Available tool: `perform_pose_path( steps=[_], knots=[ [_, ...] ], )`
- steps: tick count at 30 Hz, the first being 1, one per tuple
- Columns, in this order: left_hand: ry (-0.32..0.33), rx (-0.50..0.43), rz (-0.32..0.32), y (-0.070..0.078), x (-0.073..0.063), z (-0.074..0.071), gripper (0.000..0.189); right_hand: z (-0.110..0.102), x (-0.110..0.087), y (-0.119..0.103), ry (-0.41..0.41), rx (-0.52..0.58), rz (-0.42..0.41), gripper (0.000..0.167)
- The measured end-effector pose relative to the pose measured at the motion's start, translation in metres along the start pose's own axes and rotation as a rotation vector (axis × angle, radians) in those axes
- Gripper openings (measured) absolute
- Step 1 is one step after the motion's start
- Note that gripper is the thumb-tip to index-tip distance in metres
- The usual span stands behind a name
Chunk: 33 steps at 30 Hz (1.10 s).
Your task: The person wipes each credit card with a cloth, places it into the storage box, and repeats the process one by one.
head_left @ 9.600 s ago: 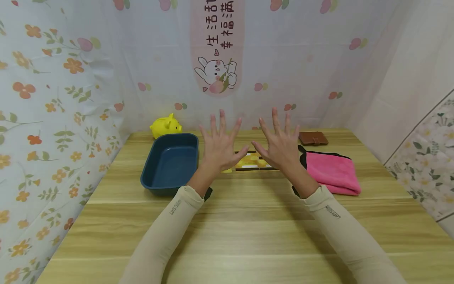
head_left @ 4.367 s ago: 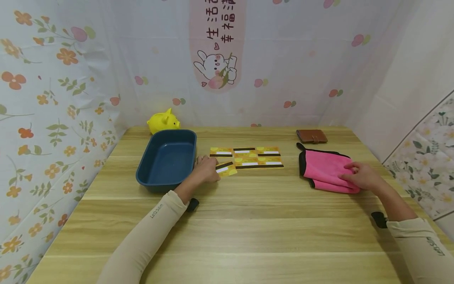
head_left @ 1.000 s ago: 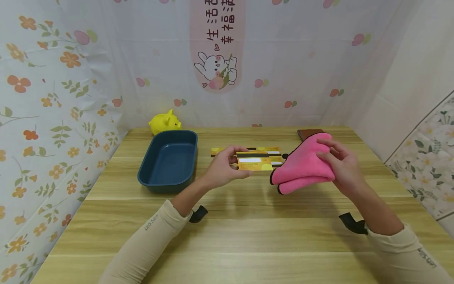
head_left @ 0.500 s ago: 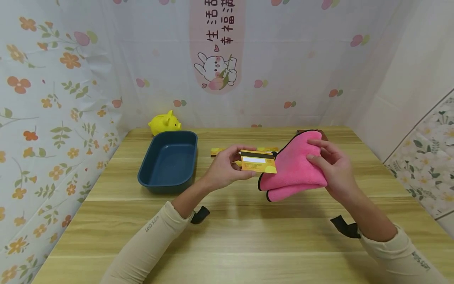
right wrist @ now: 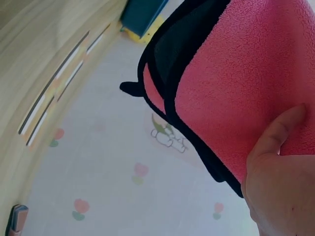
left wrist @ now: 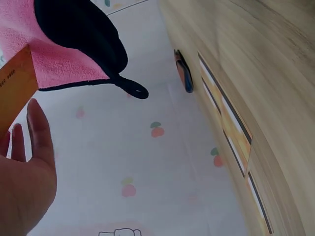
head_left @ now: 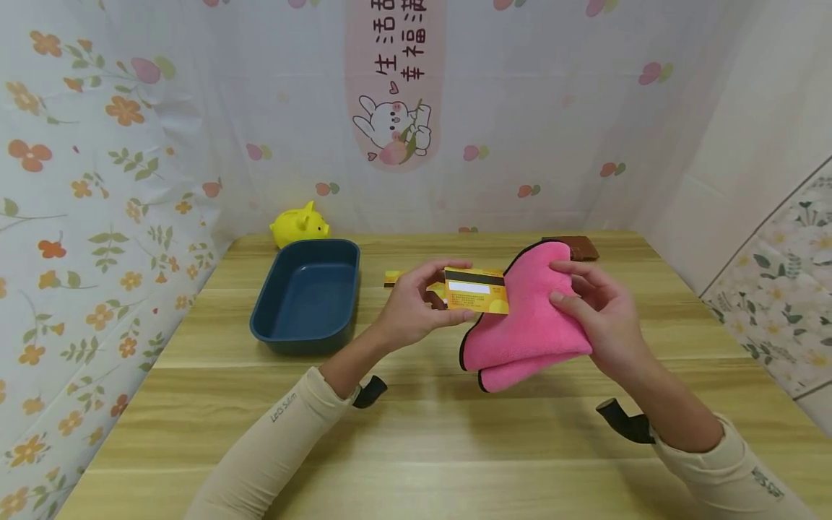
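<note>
In the head view my left hand [head_left: 411,307] pinches a yellow card [head_left: 477,292] with a dark stripe and a white strip, raised above the table. My right hand [head_left: 604,318] grips a folded pink cloth [head_left: 526,332] with black edging, thumb on the near face. The card's right end overlaps the cloth; whether they press together I cannot tell. In the left wrist view the card [left wrist: 17,88] reaches the pink cloth [left wrist: 54,64], and a black loop hangs from the cloth. The right wrist view shows the cloth [right wrist: 236,73] partly spread, its dark underside visible.
More yellow cards [left wrist: 231,123] lie flat on the wooden table [head_left: 416,448], mostly hidden behind my left hand in the head view. A blue basin [head_left: 305,296] stands at left, before a yellow piggy bank [head_left: 299,225]. A brown wallet [head_left: 583,249] lies back right.
Both hands started raised with fingers spread. The left then picked a card off the table and the right lifted the cloth. Lately the cloth has moved left, up to the card.
</note>
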<state>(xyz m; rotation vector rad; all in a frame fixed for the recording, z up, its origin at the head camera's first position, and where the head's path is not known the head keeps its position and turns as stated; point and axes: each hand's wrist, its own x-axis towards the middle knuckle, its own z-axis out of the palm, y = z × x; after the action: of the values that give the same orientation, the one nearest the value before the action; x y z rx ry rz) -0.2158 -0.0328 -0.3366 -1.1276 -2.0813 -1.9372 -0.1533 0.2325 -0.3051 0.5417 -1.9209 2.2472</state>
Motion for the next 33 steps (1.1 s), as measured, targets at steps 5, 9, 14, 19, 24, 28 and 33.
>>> perform_pose_path(
  steps=[5,9,14,19,24,28,33],
  knots=[
    [0.016,-0.073,0.032,-0.001,0.0,0.003,0.068,0.006,-0.002,0.0,0.004,-0.032,-0.02,0.037],
    [0.025,-0.094,0.085,-0.001,0.0,0.005,0.07,0.008,-0.003,-0.001,0.008,-0.046,-0.045,0.038],
    [0.029,-0.147,0.16,-0.004,0.001,0.005,0.068,0.012,-0.003,-0.002,0.004,-0.026,-0.059,0.038],
    [0.035,-0.216,0.204,-0.005,0.001,0.005,0.087,0.015,-0.003,-0.003,-0.014,-0.038,-0.077,0.038],
    [0.032,-0.267,0.204,-0.005,0.001,0.007,0.092,0.016,-0.002,-0.003,-0.02,-0.048,-0.086,0.038],
    [0.004,-0.341,0.192,-0.002,0.002,0.007,0.093,0.017,0.0,-0.004,-0.024,-0.08,-0.094,0.038],
    [-0.055,-0.402,0.135,0.004,0.002,0.008,0.091,0.02,-0.001,-0.003,0.005,-0.13,-0.124,0.037]
  ],
)
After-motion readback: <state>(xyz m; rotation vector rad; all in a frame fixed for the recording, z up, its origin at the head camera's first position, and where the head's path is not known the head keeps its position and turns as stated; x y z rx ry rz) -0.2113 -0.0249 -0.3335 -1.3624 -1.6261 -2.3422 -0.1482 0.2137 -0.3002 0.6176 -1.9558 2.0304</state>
